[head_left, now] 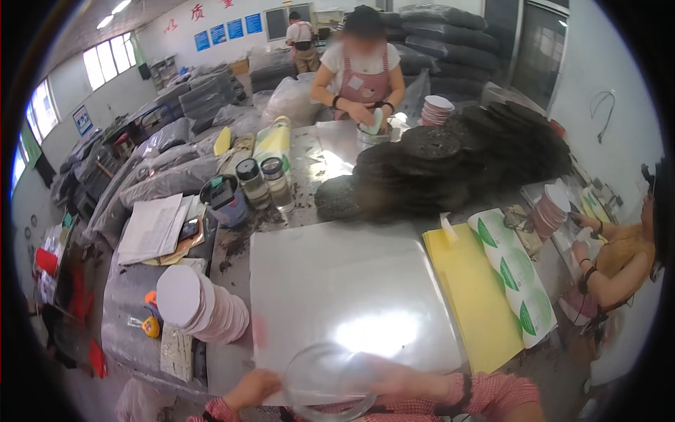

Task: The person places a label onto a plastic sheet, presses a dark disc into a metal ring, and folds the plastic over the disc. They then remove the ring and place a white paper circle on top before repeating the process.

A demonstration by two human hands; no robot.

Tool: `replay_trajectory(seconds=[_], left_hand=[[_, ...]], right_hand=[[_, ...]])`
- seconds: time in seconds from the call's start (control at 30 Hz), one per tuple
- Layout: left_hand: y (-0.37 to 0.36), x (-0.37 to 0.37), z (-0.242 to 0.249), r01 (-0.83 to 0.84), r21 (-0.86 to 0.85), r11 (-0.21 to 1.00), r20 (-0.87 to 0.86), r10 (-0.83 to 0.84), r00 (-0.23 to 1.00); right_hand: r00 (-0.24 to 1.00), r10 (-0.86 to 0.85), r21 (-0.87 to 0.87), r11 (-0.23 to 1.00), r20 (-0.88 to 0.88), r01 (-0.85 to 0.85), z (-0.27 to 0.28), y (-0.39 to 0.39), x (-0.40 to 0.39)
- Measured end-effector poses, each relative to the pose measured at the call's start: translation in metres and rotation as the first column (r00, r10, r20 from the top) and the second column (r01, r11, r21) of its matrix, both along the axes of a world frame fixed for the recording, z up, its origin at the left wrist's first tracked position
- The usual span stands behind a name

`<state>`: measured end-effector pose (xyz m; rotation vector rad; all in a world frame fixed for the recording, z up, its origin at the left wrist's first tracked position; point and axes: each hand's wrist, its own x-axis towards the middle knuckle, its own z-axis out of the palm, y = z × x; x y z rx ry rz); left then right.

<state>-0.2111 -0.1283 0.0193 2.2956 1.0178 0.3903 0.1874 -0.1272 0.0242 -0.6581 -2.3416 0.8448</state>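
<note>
Under red wall characters [197, 11] reading "以质量", a shiny metal sheet [302, 281] covers the worktable's near side. At its front edge is a clear round dish [330, 412], probably light, stiff and slippery, best held by opposite rims. The left hand [254, 388] has bent fingers at its rim; the right hand [411, 380] blurs across it, grip unclear. The blue posters [219, 34] are illegible.

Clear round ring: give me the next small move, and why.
I'd probably ease the clear round ring forward over the metal sheet: it shows at the sheet's near edge, between the left hand and the blurred right hand, with the sheet's shiny middle just ahead.
</note>
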Motion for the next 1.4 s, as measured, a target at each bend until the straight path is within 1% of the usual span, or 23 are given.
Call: replay_trajectory(seconds=[0.07,0.13,0.17,0.23,0.33,0.4,0.43,0.47,0.5,0.53,0.57,0.6,0.77,0.83,0.93,1.03,1.07,1.1,1.17,1.23,1.27,1.3,1.4], left_hand=[[0.011,0.008,0.022,-0.084,-0.181,0.98,-0.042,0.078,0.996],[0.037,0.028,0.064,-0.436,-0.113,0.893,0.329,0.448,0.831],[0.03,0.025,0.07,-0.438,-0.107,0.893,0.323,0.448,0.834],[0.006,0.023,0.066,-0.142,0.19,0.971,0.066,0.131,0.989],[-0.011,0.031,0.028,-0.071,0.17,0.983,-0.124,0.093,0.988],[0.009,0.028,0.034,-0.045,0.108,0.993,-0.248,0.07,0.966],[0.025,0.027,0.063,-0.078,0.335,0.939,-0.142,0.132,0.981],[0.032,0.028,0.087,-0.136,0.53,0.837,-0.012,0.168,0.986],[0.034,0.01,0.105,-0.259,0.613,0.746,-0.078,0.383,0.921],[0.04,-0.001,0.118,-0.418,0.733,0.536,-0.031,0.641,0.767],[0.054,0.002,0.144,-0.561,0.746,0.358,0.065,0.799,0.597],[0.066,-0.019,0.14,-0.472,0.807,0.355,-0.066,0.849,0.525],[0.071,-0.028,0.108,-0.398,0.819,0.413,-0.145,0.82,0.554],[0.072,-0.019,0.113,-0.31,0.884,0.35,-0.162,0.851,0.5],[0.072,-0.028,0.114,-0.295,0.875,0.384,-0.195,0.837,0.511],[0.067,-0.015,0.134,-0.373,0.814,0.446,-0.177,0.801,0.571],[0.068,-0.014,0.139,-0.391,0.811,0.434,-0.156,0.805,0.572],[0.064,-0.006,0.151,-0.377,0.814,0.441,-0.182,0.811,0.556],[0.065,0.03,0.164,-0.55,0.773,0.315,0.073,0.818,0.571],[0.071,0.071,0.141,-0.45,0.842,0.299,0.252,0.518,0.817],[0.081,0.09,0.111,-0.478,0.709,0.518,0.391,0.275,0.878],[0.085,0.125,0.107,-0.329,0.749,0.574,0.201,0.276,0.94],[0.113,0.179,0.043,-0.239,0.656,0.716,0.128,0.207,0.97]], right_hand=[[0.984,0.174,0.113,0.978,0.032,-0.176,-0.007,-0.016,-0.036],[0.983,0.181,-0.189,0.967,0.023,-0.173,-0.01,-0.014,-0.063],[0.983,0.182,-0.185,0.967,0.015,-0.176,-0.01,-0.003,-0.061],[0.914,-0.289,-0.199,0.915,0.285,0.351,-0.015,0.036,-0.034],[0.8,-0.569,0.048,0.819,0.188,0.571,-0.012,0.06,-0.019],[0.819,-0.531,0.134,0.847,0.217,0.514,-0.04,0.04,-0.012],[0.831,-0.494,0.215,0.867,0.257,0.449,-0.06,0.026,-0.006],[0.906,-0.36,0.094,0.933,0.22,0.348,-0.071,0.007,0.004],[0.96,-0.221,-0.022,0.973,0.173,0.228,-0.077,-0.02,0.018],[0.821,-0.14,0.405,0.906,0.554,-0.119,-0.077,-0.069,0.034],[0.996,-0.04,-0.057,0.997,0.076,0.044,-0.054,-0.093,0.046],[0.995,-0.04,-0.046,0.998,0.096,0.045,-0.042,-0.082,0.061],[0.844,-0.488,0.288,0.86,0.224,0.421,0.075,0.036,0.115],[0.736,-0.656,0.463,0.71,0.164,0.53,0.095,0.142,0.151],[0.68,-0.714,0.651,0.438,-0.166,0.619,0.128,0.307,0.184],[0.306,-0.947,0.744,0.135,-0.096,0.654,0.091,0.415,0.243],[0.243,-0.961,0.737,0.26,0.133,0.624,0.091,0.422,0.255],[0.268,-0.958,0.623,0.272,0.103,0.734,0.101,0.419,0.251],[0.32,-0.897,0.575,0.094,-0.306,0.812,0.098,0.427,0.247],[0.417,-0.811,0.561,0.136,-0.411,0.817,0.12,0.394,0.213],[0.501,-0.707,0.556,0.182,-0.499,0.811,0.131,0.365,0.19],[0.497,-0.708,0.447,0.28,-0.501,0.85,0.131,0.337,0.168],[0.558,-0.676,0.192,0.54,-0.481,0.819,0.134,0.252,0.105]])
